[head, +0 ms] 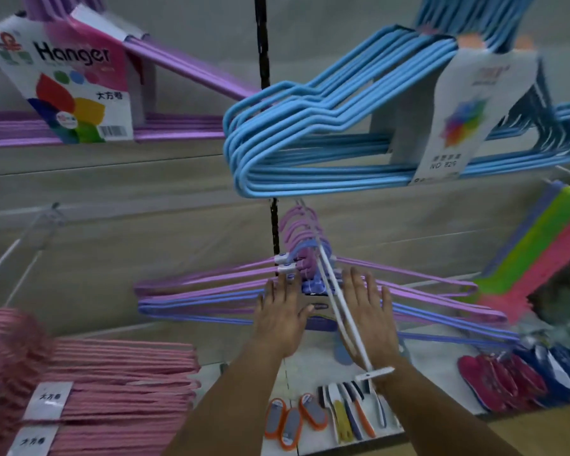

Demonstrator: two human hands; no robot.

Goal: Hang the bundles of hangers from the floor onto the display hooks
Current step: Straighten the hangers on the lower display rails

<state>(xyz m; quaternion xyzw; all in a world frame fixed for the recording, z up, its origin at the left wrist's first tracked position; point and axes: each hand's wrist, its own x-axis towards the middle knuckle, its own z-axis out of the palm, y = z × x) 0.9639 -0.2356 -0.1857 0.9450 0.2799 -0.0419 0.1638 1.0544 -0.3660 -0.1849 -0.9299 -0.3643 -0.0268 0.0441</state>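
Observation:
A bundle of pink, purple and blue wire hangers (211, 291) hangs on a white display hook (343, 311) at the centre of the wall. My left hand (282, 311) lies flat with straight fingers against the bundle, just left of the hook. On the other side of the hook my right hand (369, 311) rests with its fingers spread on the same bundle. Neither hand grips anything. A light blue hanger bundle (310, 133) with a white label hangs above them.
A purple bundle with a "Hanger" card (63, 80) hangs at upper left. Pink hanger bundles (112, 390) hang at lower left. Brushes (349, 413) and slippers (514, 380) lie on the shelf below. Green and pink plastic items (547, 245) are at right. A bare hook (23, 255) juts out at left.

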